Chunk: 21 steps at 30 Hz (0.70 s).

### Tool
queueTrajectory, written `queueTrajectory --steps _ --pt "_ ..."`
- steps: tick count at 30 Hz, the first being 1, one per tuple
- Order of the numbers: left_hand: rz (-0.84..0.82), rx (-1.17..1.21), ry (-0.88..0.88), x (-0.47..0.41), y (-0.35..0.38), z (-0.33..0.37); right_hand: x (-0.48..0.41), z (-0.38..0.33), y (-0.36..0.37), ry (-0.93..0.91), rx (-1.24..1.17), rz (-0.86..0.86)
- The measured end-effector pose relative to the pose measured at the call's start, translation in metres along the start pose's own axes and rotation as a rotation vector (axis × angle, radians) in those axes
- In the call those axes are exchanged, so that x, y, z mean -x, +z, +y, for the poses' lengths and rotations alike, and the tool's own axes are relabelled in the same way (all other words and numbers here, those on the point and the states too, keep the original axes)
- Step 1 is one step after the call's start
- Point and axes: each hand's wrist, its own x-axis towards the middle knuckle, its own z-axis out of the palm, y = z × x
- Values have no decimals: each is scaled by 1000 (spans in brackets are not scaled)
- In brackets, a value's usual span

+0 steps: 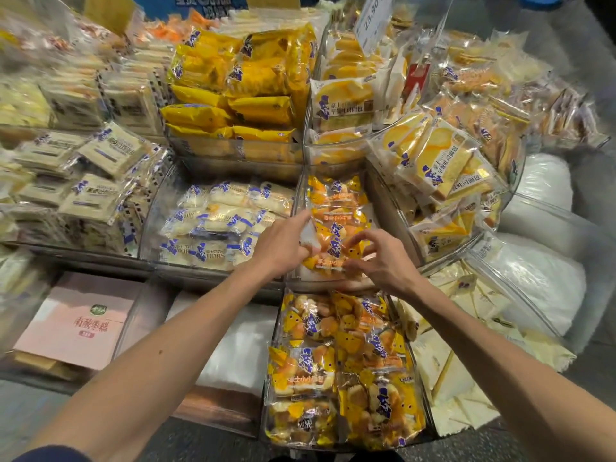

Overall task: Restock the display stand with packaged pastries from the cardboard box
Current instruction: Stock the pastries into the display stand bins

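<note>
While the left hand (283, 245) pinched the orange pastry packet (333, 243) at its left edge and the right hand (376, 261) seemingly curled round its right, over the middle clear bin (300, 198), laying it flat and square on the stocked packets (328, 198) beneath would have served best.
</note>
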Motion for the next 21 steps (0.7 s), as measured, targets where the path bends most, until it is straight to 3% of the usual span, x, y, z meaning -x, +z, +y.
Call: queueTrajectory --steps 7,11,15,18,21 --pt "18 -419 110 -10 18 -5 -22 9 8 -100 193 -83" --pt "-15 -544 124 -11 20 -4 -27 14 8 -99 257 -179" --pt "-100 -468 61 -7 14 -4 -27 13 7 -79 301 -229" --pt "-127 -243 10 5 5 -5 -26 11 3 -67 350 -270" --pt "-103 -86 -44 25 -1 0 -10 9 0 -66 338 -204"
